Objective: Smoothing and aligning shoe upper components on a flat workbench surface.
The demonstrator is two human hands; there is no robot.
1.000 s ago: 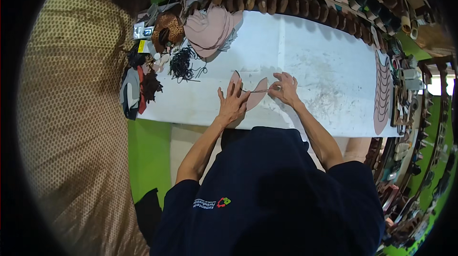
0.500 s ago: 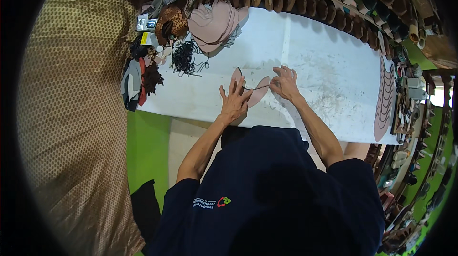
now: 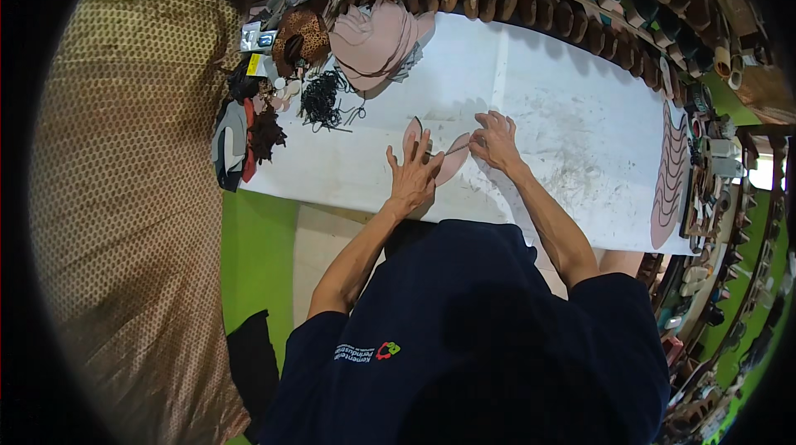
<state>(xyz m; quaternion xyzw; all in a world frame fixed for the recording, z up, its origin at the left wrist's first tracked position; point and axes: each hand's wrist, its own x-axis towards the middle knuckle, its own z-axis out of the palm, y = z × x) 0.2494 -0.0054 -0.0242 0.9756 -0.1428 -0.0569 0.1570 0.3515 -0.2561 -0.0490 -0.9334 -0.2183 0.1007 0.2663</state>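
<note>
A curved pink shoe-upper piece (image 3: 453, 166), which looks like leather, lies on the white tabletop close in front of me. Its far left tip (image 3: 412, 125) shows a dark edge. My left hand (image 3: 410, 183) rests over the middle of the piece with its fingers spread, hiding part of it. A thin dark cord (image 3: 458, 147) runs along the piece's inner edge from the left fingers toward the right hand. Just beyond the piece's right tip, my right hand (image 3: 495, 147) pinches the cord's end between thumb and forefinger, its other fingers raised.
Cut pink pieces (image 3: 373, 43) are piled at the back left, beside a tangle of black cords (image 3: 323, 101). Dark-edged pink pieces (image 3: 668, 176) overlap in a row at the table's right end. Brown shoe lasts (image 3: 526, 7) line the far edge.
The cord, which looked twisted and beaded, now appears smoother along the edge. My left fingers have shifted slightly over the piece. My right hand keeps its pinch in nearly the same place.
</note>
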